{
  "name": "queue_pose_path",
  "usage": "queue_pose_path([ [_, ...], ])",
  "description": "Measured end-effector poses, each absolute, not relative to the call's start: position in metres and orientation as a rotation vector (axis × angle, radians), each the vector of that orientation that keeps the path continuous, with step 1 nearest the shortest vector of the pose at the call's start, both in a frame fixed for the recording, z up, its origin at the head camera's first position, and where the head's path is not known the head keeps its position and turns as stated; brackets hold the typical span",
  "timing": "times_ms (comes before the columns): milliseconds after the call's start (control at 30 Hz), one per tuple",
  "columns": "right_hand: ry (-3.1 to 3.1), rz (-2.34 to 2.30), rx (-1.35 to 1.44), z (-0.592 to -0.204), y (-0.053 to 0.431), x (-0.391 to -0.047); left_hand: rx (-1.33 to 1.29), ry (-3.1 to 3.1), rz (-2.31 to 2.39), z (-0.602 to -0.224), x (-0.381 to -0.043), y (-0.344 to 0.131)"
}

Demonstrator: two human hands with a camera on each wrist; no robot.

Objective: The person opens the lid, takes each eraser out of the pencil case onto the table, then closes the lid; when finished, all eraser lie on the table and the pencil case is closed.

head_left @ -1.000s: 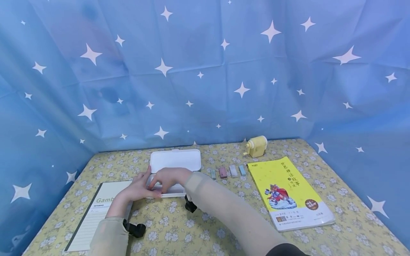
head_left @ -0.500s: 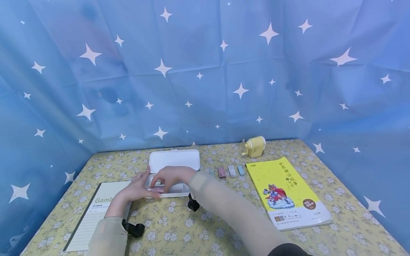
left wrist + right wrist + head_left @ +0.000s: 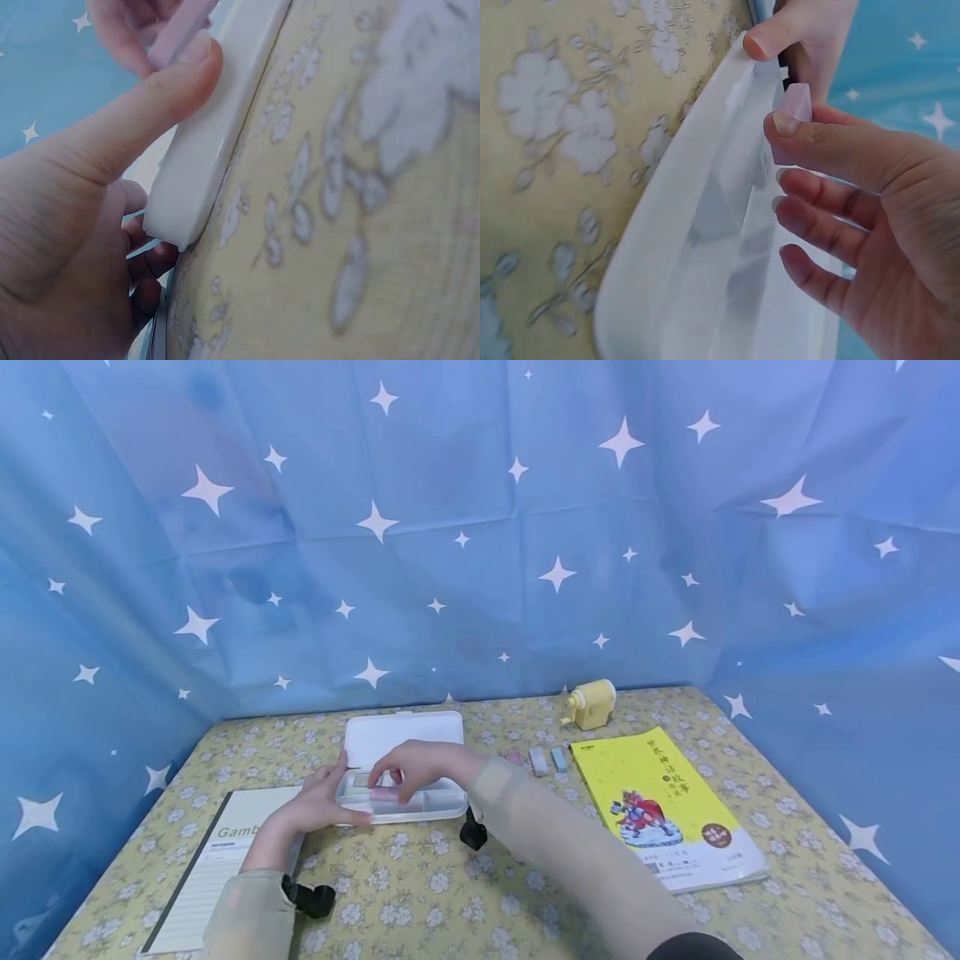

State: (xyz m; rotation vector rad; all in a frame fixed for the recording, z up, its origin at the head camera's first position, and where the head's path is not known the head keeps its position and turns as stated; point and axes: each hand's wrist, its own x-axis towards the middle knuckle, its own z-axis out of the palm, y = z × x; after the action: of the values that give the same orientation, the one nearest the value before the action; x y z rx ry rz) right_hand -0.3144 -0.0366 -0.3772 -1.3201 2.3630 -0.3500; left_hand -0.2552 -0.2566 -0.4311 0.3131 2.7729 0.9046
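A white pencil case (image 3: 431, 806) lies with its lid (image 3: 405, 731) folded back; dividers split its inside. My left hand (image 3: 322, 800) holds its left end, thumb along the front wall and fingers around the end, as the left wrist view shows. Between thumb and forefinger my right hand (image 3: 427, 764) pinches a pink eraser (image 3: 791, 124) over the left part of the case. The other right fingers are loosely bent below it. Part of the case's inside is hidden behind the right hand.
Right of the case lie small erasers: pink (image 3: 514, 758), white (image 3: 538, 761) and blue (image 3: 559, 759). Behind them stands a yellow pencil sharpener (image 3: 591, 705). A yellow book (image 3: 667, 810) lies at the right, a notebook (image 3: 217, 868) at the left under the left forearm.
My right hand, deep in the case a second ago, has come up and slightly right with the pink eraser now showing in its pinch. The left hand keeps its hold on the case.
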Motion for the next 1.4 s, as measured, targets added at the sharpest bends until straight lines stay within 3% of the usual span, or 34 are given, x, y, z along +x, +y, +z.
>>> queue_pose_path([
  [1400,2.535,-0.846,-0.970,-0.379,0.112,-0.285,0.302,2.735,0.909,-0.432,-0.254,-0.256],
])
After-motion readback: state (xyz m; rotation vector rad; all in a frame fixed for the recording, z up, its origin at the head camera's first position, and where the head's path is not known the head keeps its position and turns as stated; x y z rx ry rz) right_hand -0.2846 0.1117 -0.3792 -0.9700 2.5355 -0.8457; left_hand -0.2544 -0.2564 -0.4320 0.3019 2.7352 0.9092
